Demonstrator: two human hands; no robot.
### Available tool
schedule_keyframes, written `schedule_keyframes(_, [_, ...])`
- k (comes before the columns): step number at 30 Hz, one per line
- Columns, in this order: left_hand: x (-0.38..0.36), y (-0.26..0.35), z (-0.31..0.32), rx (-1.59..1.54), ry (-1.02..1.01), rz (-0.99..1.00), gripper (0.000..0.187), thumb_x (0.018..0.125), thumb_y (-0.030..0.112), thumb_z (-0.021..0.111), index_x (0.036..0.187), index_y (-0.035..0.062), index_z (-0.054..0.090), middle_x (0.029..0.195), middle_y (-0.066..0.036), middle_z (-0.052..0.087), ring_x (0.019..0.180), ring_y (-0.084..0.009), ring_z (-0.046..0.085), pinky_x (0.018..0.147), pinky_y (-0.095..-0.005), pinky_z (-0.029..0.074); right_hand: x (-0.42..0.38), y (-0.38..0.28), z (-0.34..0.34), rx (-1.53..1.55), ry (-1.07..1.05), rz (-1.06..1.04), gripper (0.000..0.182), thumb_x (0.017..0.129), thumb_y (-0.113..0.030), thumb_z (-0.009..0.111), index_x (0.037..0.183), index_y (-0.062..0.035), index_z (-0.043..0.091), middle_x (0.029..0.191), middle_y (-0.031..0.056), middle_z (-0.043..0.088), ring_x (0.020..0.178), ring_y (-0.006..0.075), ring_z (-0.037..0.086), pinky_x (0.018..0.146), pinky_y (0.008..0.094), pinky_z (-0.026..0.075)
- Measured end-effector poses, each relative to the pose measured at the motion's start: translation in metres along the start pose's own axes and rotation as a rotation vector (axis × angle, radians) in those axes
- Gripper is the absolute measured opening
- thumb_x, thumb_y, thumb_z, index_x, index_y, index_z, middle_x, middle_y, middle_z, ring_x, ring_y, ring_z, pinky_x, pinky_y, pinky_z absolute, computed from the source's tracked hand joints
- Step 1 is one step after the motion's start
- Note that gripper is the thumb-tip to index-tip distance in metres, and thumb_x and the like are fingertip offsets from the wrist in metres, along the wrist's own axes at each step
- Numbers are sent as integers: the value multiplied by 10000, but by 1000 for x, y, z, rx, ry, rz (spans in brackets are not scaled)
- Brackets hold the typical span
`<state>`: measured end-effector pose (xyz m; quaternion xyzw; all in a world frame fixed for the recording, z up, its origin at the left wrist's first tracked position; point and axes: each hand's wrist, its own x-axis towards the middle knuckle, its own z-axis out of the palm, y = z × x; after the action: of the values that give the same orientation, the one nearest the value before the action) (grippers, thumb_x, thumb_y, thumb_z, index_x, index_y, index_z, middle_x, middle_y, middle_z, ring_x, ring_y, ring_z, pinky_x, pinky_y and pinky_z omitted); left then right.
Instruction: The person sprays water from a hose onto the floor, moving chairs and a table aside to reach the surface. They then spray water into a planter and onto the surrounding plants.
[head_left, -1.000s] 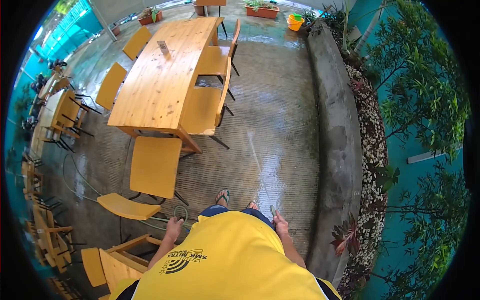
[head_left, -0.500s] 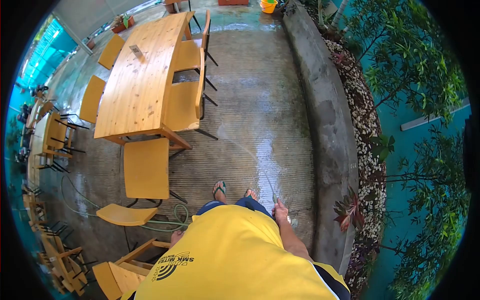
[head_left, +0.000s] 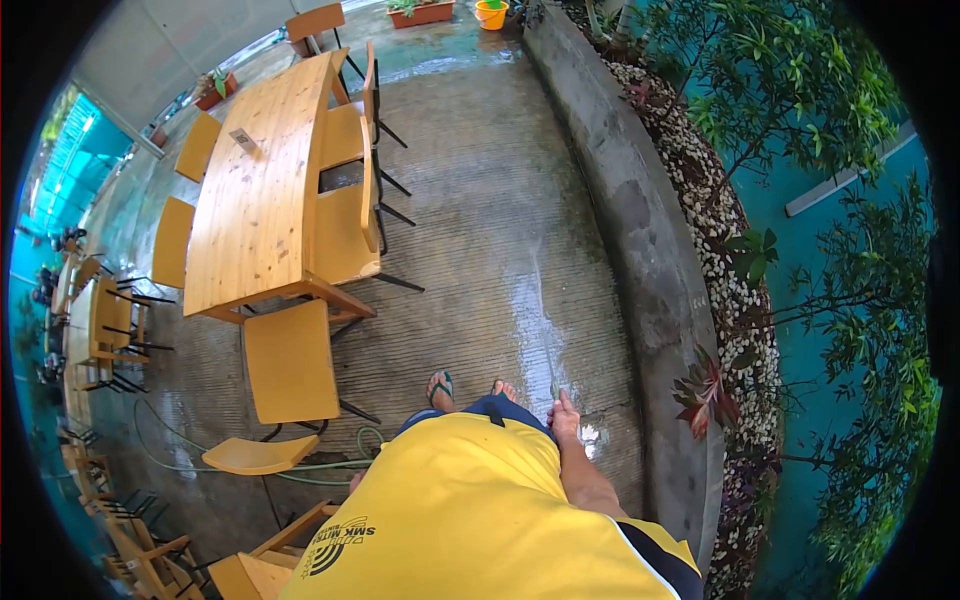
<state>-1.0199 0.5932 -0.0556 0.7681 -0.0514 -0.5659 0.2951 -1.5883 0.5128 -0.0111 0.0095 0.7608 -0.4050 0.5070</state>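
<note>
My right hand (head_left: 565, 420) is closed around the end of a garden hose (head_left: 554, 394), low in front of my right hip. A thin jet of water (head_left: 543, 310) leaves it and runs forward over the wet, ribbed concrete floor (head_left: 470, 200). At my left side only a sliver of my left hand (head_left: 356, 482) shows past the yellow shirt, and its fingers are hidden. Close by it, a loop of green hose (head_left: 320, 465) lies on the floor beside a yellow chair (head_left: 258, 456).
A long wooden table (head_left: 255, 190) with chairs around it stands ahead on the left. Along the right runs a low concrete wall (head_left: 640, 220), with pebbles (head_left: 690, 150) and shrubs behind. An orange bucket (head_left: 490, 14) stands at the far end.
The water jet, which curved left toward the table's near chairs, now points nearly straight ahead. My view has shifted slightly, and less of my left hand shows.
</note>
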Motion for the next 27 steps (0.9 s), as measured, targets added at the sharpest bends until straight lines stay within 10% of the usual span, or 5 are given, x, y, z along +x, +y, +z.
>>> schedule_keyframes(22, [31,12,21,-168,49,-107,485,974,292,562,1339,-25,517,1246,-192,622,1135,-244,585,937,-367,462,-24,23,-45,284,268,149,479,999,-153,536,1468,-222,472,685,27,539,514,123,459,466,288,430])
schedule_keyframes(27, [26,24,28,-11,7,-64,509,972,317,564,1345,-27,516,1256,-197,620,1153,-255,583,955,-371,458,-20,26,-52,203,61,113,477,981,-159,553,1454,-195,496,722,32,582,560,126,493,524,300,464])
